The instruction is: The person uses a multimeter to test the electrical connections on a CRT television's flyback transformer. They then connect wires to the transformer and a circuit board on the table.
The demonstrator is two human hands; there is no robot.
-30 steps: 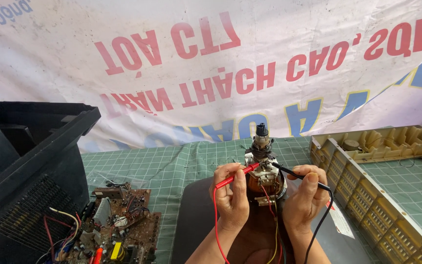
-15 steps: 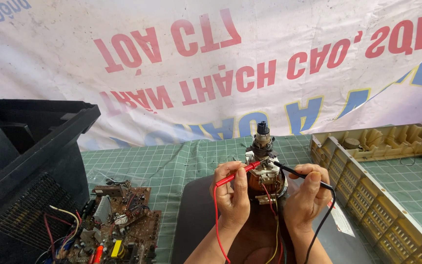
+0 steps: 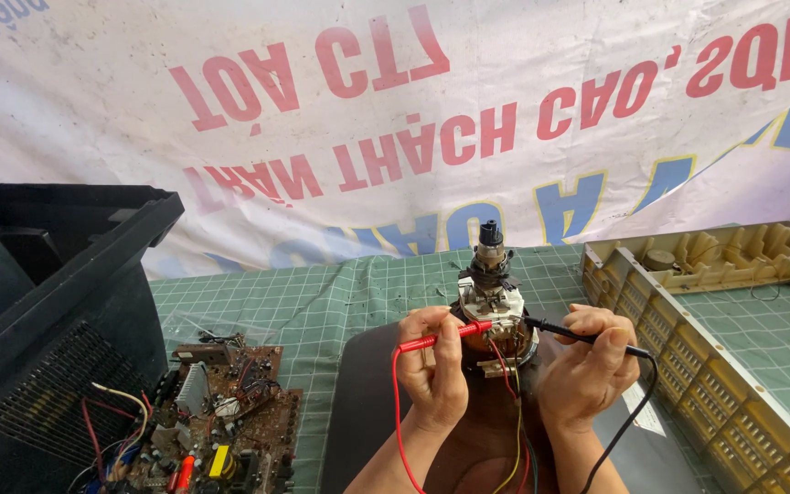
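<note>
A green gridded cutting mat (image 3: 340, 293) covers the bench, and behind it hangs a pale banner (image 3: 413, 119) with large red and blue lettering that reads upside down from here. On the mat, face down, sits a dark picture tube (image 3: 368, 402), its neck (image 3: 489, 274) rising between the two hands with a yoke of windings and a small connector board around it. The left hand (image 3: 434, 370) is curled shut around a red test probe (image 3: 441, 337), thumb and fingers pinching its shaft, the tip aimed rightward and touching the neck assembly just beside the hand; its red lead (image 3: 397, 412) loops down along the wrist. The right hand (image 3: 587, 370) is likewise closed on a black test probe (image 3: 578, 335), whose tip points leftward to the same assembly from the other side, while the black lead (image 3: 633, 412) curves down past the wrist. Well to the left of the left hand lies a brown circuit board (image 3: 221, 412) crowded with parts and coloured wires, and beyond it stands a black plastic set housing (image 3: 48, 311). To the right of the right hand lies a beige ribbed plastic frame (image 3: 715, 338).
</note>
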